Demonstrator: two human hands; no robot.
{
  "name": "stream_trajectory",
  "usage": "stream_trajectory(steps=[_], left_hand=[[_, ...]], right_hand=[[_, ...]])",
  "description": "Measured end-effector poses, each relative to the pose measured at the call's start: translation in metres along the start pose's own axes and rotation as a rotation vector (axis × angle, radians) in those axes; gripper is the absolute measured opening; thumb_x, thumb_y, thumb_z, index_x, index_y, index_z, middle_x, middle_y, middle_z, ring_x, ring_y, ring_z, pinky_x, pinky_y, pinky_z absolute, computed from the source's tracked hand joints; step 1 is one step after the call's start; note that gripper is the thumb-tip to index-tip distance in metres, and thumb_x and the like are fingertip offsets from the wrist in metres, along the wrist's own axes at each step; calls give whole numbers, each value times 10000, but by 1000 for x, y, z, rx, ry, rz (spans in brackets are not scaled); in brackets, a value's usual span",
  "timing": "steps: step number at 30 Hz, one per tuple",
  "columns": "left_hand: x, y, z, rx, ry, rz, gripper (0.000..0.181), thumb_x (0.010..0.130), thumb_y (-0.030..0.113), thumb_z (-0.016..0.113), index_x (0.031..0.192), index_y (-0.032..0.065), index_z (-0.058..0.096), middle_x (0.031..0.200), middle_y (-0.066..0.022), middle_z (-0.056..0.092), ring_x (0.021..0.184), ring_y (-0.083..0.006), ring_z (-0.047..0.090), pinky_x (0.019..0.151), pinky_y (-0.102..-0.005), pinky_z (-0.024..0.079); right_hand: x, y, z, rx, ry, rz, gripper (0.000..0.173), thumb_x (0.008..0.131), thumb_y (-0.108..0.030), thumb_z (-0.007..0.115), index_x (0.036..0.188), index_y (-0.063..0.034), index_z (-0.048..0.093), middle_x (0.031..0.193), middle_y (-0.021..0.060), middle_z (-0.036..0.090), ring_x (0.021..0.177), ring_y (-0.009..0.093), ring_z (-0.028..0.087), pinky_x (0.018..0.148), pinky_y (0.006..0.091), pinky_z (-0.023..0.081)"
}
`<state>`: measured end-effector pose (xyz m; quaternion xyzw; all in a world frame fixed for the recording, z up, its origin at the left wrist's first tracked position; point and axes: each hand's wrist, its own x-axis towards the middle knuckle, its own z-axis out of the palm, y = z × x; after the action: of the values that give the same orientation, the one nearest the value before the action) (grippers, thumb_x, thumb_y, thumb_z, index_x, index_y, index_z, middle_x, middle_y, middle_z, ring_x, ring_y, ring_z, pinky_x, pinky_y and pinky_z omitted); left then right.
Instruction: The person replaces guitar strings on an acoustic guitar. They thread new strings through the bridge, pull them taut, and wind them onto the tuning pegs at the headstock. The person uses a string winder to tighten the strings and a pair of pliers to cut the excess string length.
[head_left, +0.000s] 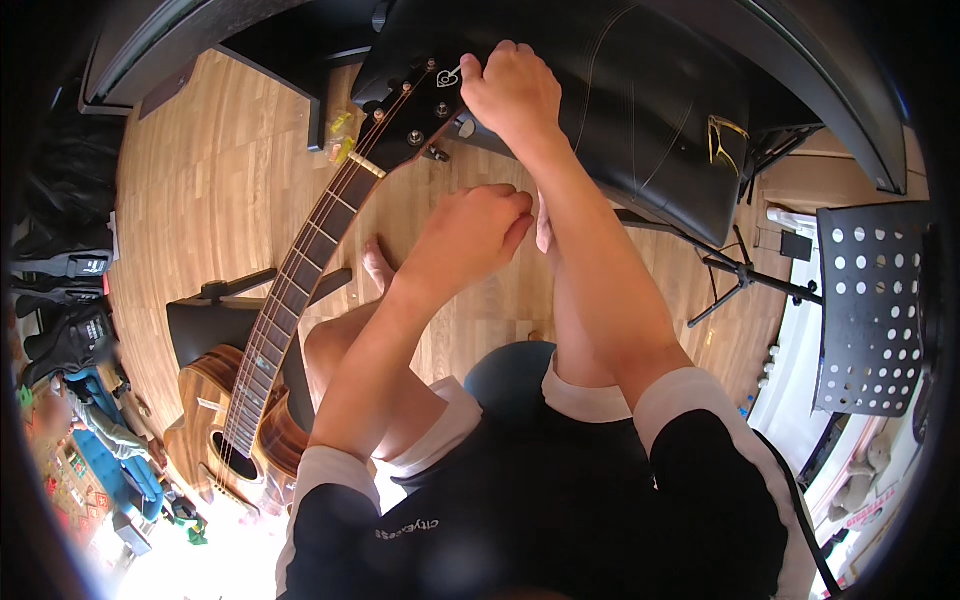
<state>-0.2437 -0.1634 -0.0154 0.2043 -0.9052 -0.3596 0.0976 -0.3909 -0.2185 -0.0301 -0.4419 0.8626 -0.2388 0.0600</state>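
An acoustic guitar (289, 304) leans with its black headstock (397, 124) against a black padded bench (637, 97). My right hand (516, 90) is curled beside the headstock's edge, its thumb near the heart-shaped inlay. Whether it touches the headstock or holds something is hidden. Below and between, my left hand (480, 229) hangs over the floor with its fingers curled in; nothing shows in it, though its palm is hidden. Strings run over the pale nut (367, 164) to some of the tuning posts. The wooden guitar body (196, 390) lies at lower left, near a black seat or support.
Yellow-framed glasses (724, 142) lie on the bench's right end. A perforated black music stand (870, 307) stands at right, near tripod legs (742, 274). A small plastic packet (341, 139) is on the floor. Another person (105, 424) is at far left by a blue sofa (101, 450).
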Motion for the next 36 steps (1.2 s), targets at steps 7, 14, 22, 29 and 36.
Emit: stream_trajectory(steps=[7,14,22,29,36], left_hand=[[0,11,-71,-62,516,-71,109,852,112,685,914,23,689,915,-142,691,790,-314,654,690,-375,515],[-1,-60,-107,89,365,-899,543,996,457,481,1021,-46,683,855,-160,680,773,-252,628,750,-370,483],[10,-45,-119,-111,152,-910,580,982,506,495,944,-36,697,759,-72,631,659,-133,557,622,-291,446],[90,-97,-142,159,-18,-747,524,956,543,509,844,60,679,722,-15,618,625,-128,562,569,-271,445],[133,-110,-130,159,-292,-669,455,947,487,552,715,100,607,643,30,511,599,-100,467,524,-265,347]], right_hand=[[4,6,-3,80,-12,12,416,924,-406,558,1083,-38,670,1064,164,651,1004,340,644,846,455,522],[5,11,-2,169,-24,-61,365,917,-388,571,1074,-77,680,1042,132,657,981,326,651,825,445,523],[21,28,0,1276,-474,316,358,909,-302,608,988,40,672,800,176,710,703,265,718,657,376,575],[20,21,5,1212,-476,434,312,894,-225,625,932,83,653,845,162,706,655,215,707,551,304,586],[19,19,-1,1165,-467,436,319,895,-246,615,884,71,653,827,165,705,659,222,714,538,308,586]])
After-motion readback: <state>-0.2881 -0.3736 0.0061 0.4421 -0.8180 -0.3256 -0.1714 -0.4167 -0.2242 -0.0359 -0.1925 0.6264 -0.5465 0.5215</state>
